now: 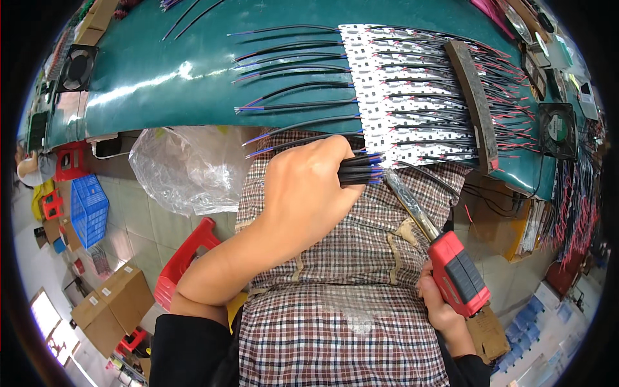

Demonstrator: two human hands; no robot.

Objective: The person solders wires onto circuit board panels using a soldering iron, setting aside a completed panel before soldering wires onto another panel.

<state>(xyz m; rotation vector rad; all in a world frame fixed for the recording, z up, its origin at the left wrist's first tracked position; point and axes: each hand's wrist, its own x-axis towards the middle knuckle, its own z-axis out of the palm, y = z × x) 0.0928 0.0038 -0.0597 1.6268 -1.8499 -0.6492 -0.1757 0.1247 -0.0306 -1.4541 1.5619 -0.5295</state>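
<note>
My left hand (309,184) is closed around a bundle of short black cables (360,169) with blue and reddish ends. These ends sit at the lower left corner of a white circuit board panel (387,97). My right hand (440,303) grips a soldering gun (459,274) with a red and black body. Its metal barrel slants up and left, the tip close to the bundle's ends; I cannot tell if they touch. Several black cables (303,85) stick out left from the panel, and more run right across it, ending in red wires.
A dark bar (474,106) lies across the cables on the green table (148,71). Small fans (78,68) stand at both table ends. Below are a clear plastic bag (187,171), a red stool (187,258), a blue crate (90,209) and cardboard boxes (116,306). Wires hang at right.
</note>
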